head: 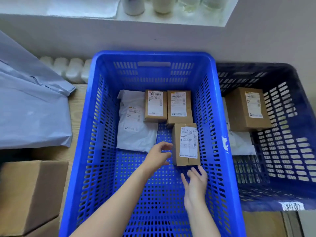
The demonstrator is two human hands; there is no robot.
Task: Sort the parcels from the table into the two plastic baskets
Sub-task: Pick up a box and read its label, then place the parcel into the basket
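Your left hand [159, 153] hangs with fingers loosely spread just beside the left face of a small brown box [186, 144], and your right hand [196, 181] sits open below the box's near end, fingertips close to it; neither hand grips anything. Whether a fingertip touches the cardboard, you cannot tell from here. The box lies label up on the floor of the bright blue basket [78, 151], against its right wall, just in front of two other brown boxes [168, 106] and near a white mailer bag [135, 124]. The dark blue basket [290, 134] to the right already holds a larger box [246, 108] on a pale bag. This looks like the placing step for one parcel, essentially done. Next, draw both hands out and reach to the table for another parcel, reading its label to choose the basket.
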